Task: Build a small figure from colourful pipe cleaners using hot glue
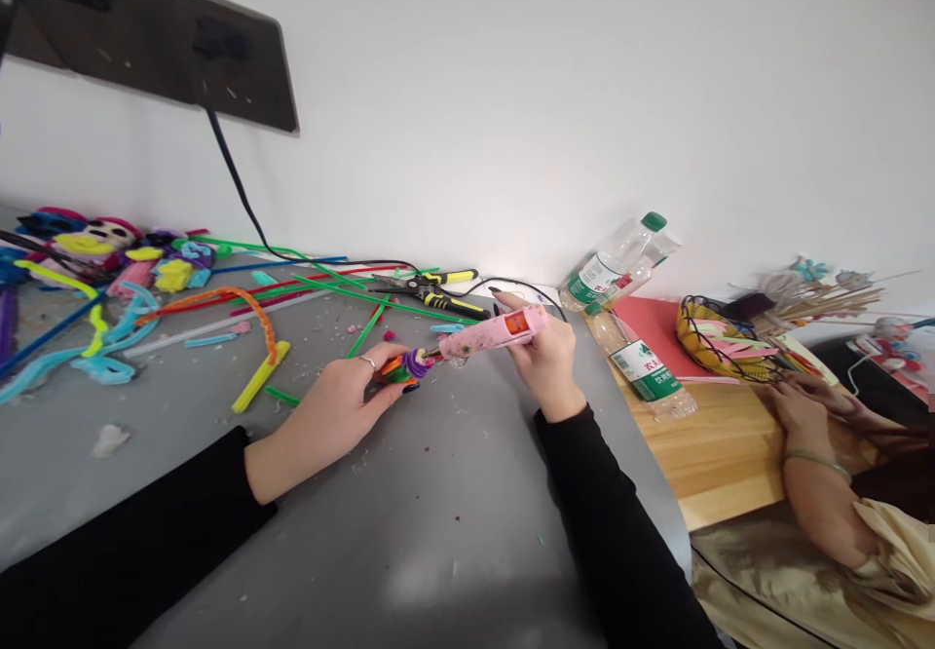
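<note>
My left hand [343, 405] pinches a small pipe-cleaner piece [406, 366] wound in purple, green and orange, just above the grey table [438, 513]. My right hand [544, 357] grips a pink glue gun [497, 332] whose tip touches the purple coil. The gun's black cord [504, 284] runs back toward the wall. Both arms wear black sleeves.
Loose pipe cleaners [248, 323] in several colours litter the table's left and back. Yellow-handled pliers [438, 293] lie behind my hands. Plastic bottles [635, 362] lie on a wooden table at right, with a wire basket [720, 342] and another person's arm [818, 474].
</note>
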A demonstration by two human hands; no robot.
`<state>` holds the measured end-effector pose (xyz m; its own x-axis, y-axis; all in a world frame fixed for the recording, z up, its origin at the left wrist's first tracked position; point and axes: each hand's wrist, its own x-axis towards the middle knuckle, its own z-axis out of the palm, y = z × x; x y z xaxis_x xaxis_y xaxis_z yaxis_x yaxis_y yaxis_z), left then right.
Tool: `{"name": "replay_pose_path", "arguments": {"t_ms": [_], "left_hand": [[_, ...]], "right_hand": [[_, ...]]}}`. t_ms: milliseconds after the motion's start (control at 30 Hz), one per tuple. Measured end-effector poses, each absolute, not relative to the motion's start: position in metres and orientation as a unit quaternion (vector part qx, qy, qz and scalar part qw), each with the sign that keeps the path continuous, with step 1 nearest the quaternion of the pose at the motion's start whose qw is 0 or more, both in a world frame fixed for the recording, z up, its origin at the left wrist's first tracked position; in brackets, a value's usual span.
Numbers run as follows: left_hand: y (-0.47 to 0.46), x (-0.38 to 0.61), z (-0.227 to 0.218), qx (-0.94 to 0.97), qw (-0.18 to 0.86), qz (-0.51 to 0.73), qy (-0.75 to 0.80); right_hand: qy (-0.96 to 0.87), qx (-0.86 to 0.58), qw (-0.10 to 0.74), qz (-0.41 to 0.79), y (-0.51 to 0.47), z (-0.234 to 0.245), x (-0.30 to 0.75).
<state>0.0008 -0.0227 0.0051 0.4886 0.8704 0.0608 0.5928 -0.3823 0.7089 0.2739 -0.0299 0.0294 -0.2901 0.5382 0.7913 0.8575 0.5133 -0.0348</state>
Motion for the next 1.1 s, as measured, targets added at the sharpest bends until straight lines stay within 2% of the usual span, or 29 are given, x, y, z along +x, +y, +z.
{"name": "replay_pose_path", "arguments": {"t_ms": [600,1100], "left_hand": [[-0.022,0.0008,0.0026,0.789,0.316,0.252,0.463],[-0.0224,0.0013,0.0044,0.783,0.333,0.263,0.454]], "right_hand": [[-0.76,-0.486,0.387,-0.191,-0.0305,0.0251,0.28],[-0.751,-0.479,0.423,-0.168,-0.0295,0.0254,0.2723]]}}
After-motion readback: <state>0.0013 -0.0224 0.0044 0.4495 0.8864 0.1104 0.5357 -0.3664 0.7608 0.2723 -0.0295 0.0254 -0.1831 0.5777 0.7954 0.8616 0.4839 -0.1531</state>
